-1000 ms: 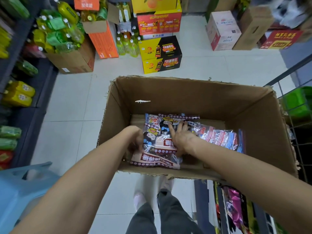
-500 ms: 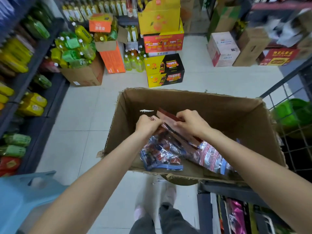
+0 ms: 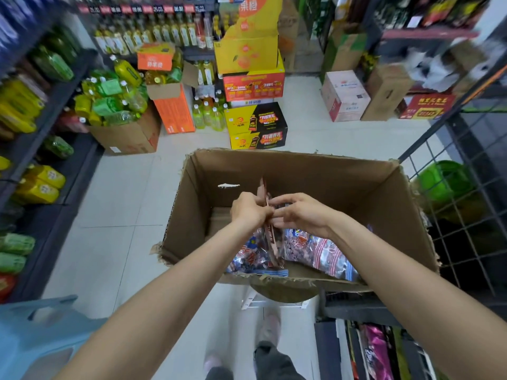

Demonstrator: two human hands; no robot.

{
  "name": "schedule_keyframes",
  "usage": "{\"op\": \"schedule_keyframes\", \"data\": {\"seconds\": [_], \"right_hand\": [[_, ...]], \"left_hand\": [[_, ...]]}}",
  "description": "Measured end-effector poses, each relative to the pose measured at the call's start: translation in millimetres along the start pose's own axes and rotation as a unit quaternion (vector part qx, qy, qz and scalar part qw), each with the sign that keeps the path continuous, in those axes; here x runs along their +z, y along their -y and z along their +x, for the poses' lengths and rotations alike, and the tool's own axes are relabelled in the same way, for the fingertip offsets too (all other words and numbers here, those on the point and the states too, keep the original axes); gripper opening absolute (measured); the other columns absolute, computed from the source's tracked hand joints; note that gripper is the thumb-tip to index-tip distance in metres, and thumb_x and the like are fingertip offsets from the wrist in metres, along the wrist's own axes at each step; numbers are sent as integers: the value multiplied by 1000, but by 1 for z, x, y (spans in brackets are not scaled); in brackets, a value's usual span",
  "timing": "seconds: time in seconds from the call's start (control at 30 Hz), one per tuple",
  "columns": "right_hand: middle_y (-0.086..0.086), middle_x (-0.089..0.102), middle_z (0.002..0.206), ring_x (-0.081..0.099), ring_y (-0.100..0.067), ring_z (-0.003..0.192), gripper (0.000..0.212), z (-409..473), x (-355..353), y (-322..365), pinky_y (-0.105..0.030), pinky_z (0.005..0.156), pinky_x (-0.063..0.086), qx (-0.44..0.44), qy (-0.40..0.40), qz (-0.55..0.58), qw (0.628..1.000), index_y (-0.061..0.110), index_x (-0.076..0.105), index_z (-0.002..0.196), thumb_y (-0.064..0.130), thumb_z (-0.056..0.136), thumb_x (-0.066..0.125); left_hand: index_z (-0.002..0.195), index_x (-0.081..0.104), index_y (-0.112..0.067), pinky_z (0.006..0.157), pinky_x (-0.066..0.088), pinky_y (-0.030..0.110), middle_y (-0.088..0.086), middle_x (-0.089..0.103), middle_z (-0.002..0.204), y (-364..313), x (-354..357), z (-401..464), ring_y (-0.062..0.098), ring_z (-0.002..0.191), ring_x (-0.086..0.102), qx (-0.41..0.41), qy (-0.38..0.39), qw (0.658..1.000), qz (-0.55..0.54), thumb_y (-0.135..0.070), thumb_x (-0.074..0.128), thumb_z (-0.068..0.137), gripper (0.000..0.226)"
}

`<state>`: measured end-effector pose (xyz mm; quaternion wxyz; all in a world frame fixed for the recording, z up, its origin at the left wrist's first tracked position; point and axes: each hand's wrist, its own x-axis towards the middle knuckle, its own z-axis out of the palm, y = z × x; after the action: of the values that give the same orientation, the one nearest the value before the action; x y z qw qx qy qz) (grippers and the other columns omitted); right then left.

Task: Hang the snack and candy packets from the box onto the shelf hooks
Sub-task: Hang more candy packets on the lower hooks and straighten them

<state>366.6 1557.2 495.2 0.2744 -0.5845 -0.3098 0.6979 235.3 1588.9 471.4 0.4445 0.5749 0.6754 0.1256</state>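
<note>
An open cardboard box (image 3: 299,174) stands in front of me. Over it, my left hand (image 3: 248,208) and my right hand (image 3: 300,213) both pinch the brown header cards at the top of a bunch of clear candy packets (image 3: 258,250). The bunch hangs edge-on below my fingers, its lower ends near the box's front wall. More striped packets (image 3: 323,250) lie on the box floor under my right wrist. How many packets I hold cannot be told.
A black wire grid rack (image 3: 466,215) stands right of the box, with hanging packets (image 3: 375,349) below it. Shelves of bottles (image 3: 33,105) line the left. Drink cartons (image 3: 255,124) stand behind the box, a blue plastic stool (image 3: 33,333) at lower left, and my feet (image 3: 269,325) below.
My hands went from pressing on packets flat in the box to gripping their tops and lifting the bunch upright. The view tilted up, showing more shelving.
</note>
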Motion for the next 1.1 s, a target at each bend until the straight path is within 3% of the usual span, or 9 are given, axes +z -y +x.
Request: {"op": "schedule_keyframes", "data": {"seconds": [0.13, 0.2, 0.33, 0.4, 0.47, 0.6, 0.73, 0.9, 1.1], "right_hand": [[-24, 64, 112, 64, -32, 106, 36, -13, 13, 3, -37, 85, 54, -14, -97, -95, 991, 6, 42, 125, -7, 92, 44], [-15, 61, 112, 63, -29, 103, 40, -24, 16, 7, -43, 92, 52, -61, -194, -219, 954, 10, 38, 124, 5, 90, 57], [-5, 37, 127, 41, -14, 116, 75, -71, 19, 20, -32, 106, 32, -222, -348, -288, 864, 18, 26, 145, 11, 84, 69], [-6, 51, 129, 49, -17, 117, 60, -107, 22, 30, -36, 104, 39, -274, -365, -306, 835, 20, 49, 133, 8, 79, 70], [0, 71, 103, 64, -14, 96, 28, -148, 31, 38, -36, 89, 51, -318, -372, -280, 826, 25, 71, 102, 12, 77, 72], [4, 68, 79, 61, 6, 69, 11, -233, 67, 32, -12, 65, 44, -404, -477, -221, 749, 17, 72, 87, 7, 83, 69], [0, 70, 76, 63, -15, 72, 6, -307, 95, -1, -30, 69, 47, -382, -586, -194, 688, 12, 73, 84, 16, 86, 68], [12, 68, 73, 64, -2, 69, 8, -392, 121, -72, -27, 70, 52, -349, -642, -93, 676, 21, 70, 78, 14, 81, 74], [9, 71, 79, 69, -10, 79, 15, -482, 141, -167, -36, 81, 56, -315, -678, -34, 663, 28, 66, 77, 15, 81, 74]], "left_hand": [[92, 73, -14, 82, 50, 38, 14, 71, 95, -3, -10, -20, 31, 98, 63, 74, -33, 995, 66, -15, 57, 88, 17], [93, 72, -14, 79, 50, 37, 13, 72, 92, -10, -23, -31, 31, 97, 63, 156, -24, 982, 100, -15, 56, 89, 17], [96, 73, -14, 74, 46, 30, 10, 73, 90, -44, -62, -64, 26, 89, 65, 330, 2, 932, 150, -1, 53, 87, 26], [96, 73, -15, 75, 49, 32, 8, 73, 89, -61, -83, -87, 24, 86, 66, 403, 5, 901, 158, 0, 55, 85, 26], [96, 72, -14, 73, 46, 30, 9, 72, 89, -77, -101, -116, 25, 86, 64, 468, 0, 868, 166, -2, 55, 87, 23], [91, 71, -6, 65, 29, 23, 3, 65, 81, -101, -122, -186, 26, 86, 61, 585, -34, 802, 115, -5, 58, 88, 13], [82, 66, -19, 71, 41, 27, -7, 62, 78, -111, -120, -245, 13, 77, 57, 603, -32, 796, 43, -21, 72, 81, 7], [83, 71, -17, 77, 44, 25, -6, 66, 80, -102, -80, -325, 12, 80, 61, 682, 38, 726, 81, -18, 71, 82, 1], [98, 75, -12, 77, 34, 9, -1, 73, 97, -79, -22, -428, 5, 83, 61, 731, 133, 661, 100, -14, 66, 86, 15]]}}
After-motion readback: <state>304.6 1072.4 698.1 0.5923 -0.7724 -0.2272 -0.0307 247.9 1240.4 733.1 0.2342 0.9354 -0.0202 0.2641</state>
